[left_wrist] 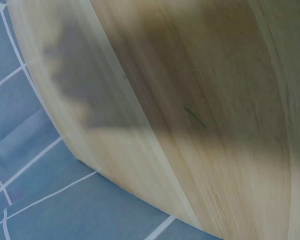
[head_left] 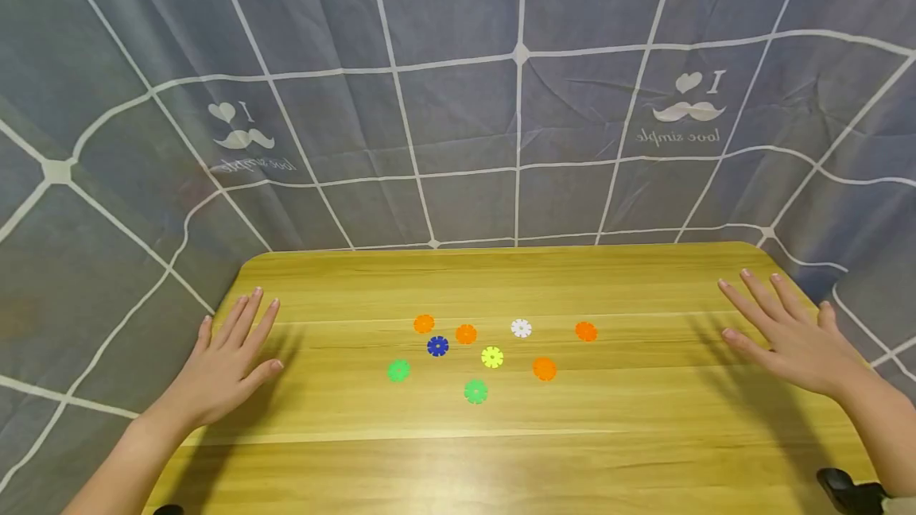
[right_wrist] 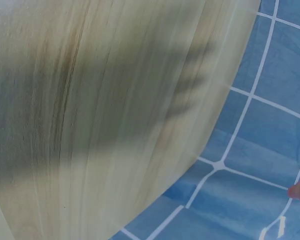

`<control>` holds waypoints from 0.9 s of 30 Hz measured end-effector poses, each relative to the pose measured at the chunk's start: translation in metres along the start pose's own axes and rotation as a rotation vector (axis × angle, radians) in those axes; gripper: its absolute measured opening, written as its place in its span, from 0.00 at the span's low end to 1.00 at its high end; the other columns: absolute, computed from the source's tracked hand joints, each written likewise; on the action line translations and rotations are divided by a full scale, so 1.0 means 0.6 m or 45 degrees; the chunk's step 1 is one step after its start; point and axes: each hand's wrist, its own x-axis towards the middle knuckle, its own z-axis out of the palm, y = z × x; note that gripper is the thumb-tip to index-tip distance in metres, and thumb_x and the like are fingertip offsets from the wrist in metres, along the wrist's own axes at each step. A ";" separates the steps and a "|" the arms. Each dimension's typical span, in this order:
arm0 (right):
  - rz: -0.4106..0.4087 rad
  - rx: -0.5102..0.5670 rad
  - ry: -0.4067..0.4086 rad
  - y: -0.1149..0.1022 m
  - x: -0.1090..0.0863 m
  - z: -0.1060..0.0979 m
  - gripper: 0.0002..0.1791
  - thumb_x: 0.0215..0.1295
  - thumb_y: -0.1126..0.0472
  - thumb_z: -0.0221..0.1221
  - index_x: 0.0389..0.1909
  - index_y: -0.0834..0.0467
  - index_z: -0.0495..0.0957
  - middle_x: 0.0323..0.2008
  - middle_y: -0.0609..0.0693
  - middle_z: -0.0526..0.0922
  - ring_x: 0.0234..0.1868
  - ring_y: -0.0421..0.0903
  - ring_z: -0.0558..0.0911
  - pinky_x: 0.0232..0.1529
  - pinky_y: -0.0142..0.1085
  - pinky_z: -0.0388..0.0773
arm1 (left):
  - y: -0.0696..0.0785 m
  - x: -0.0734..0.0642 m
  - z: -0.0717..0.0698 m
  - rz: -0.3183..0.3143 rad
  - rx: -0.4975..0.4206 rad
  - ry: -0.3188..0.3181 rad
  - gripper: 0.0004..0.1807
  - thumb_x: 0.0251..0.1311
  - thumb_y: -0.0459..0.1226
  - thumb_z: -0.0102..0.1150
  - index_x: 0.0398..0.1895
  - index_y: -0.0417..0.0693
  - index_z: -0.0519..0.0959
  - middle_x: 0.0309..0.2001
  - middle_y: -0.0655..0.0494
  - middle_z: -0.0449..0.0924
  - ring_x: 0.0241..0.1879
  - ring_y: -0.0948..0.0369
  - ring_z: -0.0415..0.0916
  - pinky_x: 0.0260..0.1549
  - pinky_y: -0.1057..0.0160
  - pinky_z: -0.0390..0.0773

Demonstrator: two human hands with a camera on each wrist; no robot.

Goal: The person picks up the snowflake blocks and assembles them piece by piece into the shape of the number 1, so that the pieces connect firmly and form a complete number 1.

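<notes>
- I set my clock on the yellow disc [head_left: 492, 357], 12 pointing away from the person. At its lower right, toward 4 o'clock, I see a black piece [head_left: 848, 493] by the right wrist.
- Below everything, the wooden table [head_left: 501, 471]; all nine discs lie flat on it, between the hands.
- Near green disc [head_left: 475, 392] at 7.
- Left green disc [head_left: 398, 370] at about 9, the nearest one to the left hand [head_left: 225, 372], yet well apart from it. That hand, farther out at 9, has its fingers straight and slightly spread, thumb out.
- Near orange disc [head_left: 545, 369] just past 3; blue disc [head_left: 438, 346] just past 9.
- Right hand [head_left: 790, 344], far out at 3: fingers straight and spread, well apart from the right orange disc [head_left: 586, 331], which is between 2 and 3.
- Middle orange disc [head_left: 466, 334] at 10, left orange disc [head_left: 424, 323] beyond it; white disc [head_left: 521, 328] between 1 and 2.
- Farthest, at 12, the grey curtain [head_left: 465, 125], white-lined.
</notes>
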 end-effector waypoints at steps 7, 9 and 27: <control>0.015 0.002 0.029 -0.005 0.008 -0.005 0.43 0.67 0.46 0.51 0.73 0.41 0.34 0.72 0.45 0.26 0.69 0.51 0.23 0.50 0.66 0.09 | 0.007 0.009 -0.004 0.002 -0.047 0.027 0.42 0.66 0.49 0.49 0.74 0.51 0.38 0.74 0.51 0.25 0.71 0.54 0.24 0.61 0.32 0.28; 0.014 0.015 0.053 -0.008 0.010 -0.006 0.43 0.66 0.47 0.52 0.73 0.41 0.36 0.73 0.45 0.28 0.70 0.51 0.24 0.50 0.70 0.13 | 0.011 0.010 -0.005 -0.021 -0.121 0.021 0.42 0.66 0.49 0.49 0.74 0.52 0.38 0.74 0.50 0.27 0.71 0.49 0.28 0.60 0.30 0.32; -0.130 0.577 0.217 -0.055 0.055 -0.003 0.34 0.58 0.62 0.63 0.66 0.59 0.62 0.59 0.54 0.70 0.55 0.51 0.69 0.53 0.36 0.68 | 0.071 0.044 0.010 -0.267 -0.829 -0.037 0.34 0.62 0.42 0.57 0.68 0.40 0.58 0.63 0.36 0.61 0.61 0.39 0.58 0.51 0.33 0.63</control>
